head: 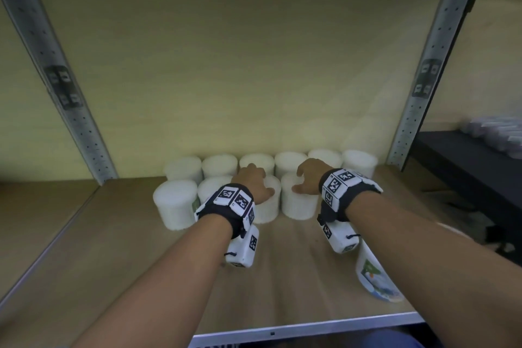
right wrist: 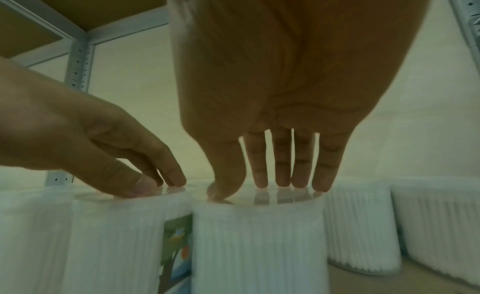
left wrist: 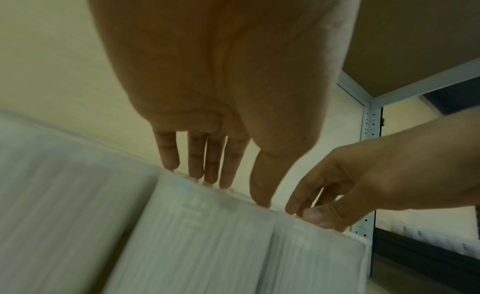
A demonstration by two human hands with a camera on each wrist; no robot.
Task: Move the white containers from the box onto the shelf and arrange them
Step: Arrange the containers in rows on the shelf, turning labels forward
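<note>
White ribbed containers stand in two rows at the back of the wooden shelf (head: 113, 248). My left hand (head: 251, 181) rests its fingertips on the lid of a front-row container (head: 268, 207). My right hand (head: 310, 178) does the same on the neighbouring container (head: 299, 205) to the right. In the left wrist view the left hand (left wrist: 228, 181) has straight fingers touching the container's (left wrist: 207, 237) top edge. In the right wrist view the right hand (right wrist: 255, 181) sets thumb and straight fingers on the clear lid of its container (right wrist: 259, 247). No box is in view.
One more container (head: 372, 277) with a green and blue label lies on its side near the shelf's front right edge. Perforated metal uprights (head: 70, 99) (head: 423, 93) flank the bay. A dark shelf (head: 466, 167) with small items stands to the right.
</note>
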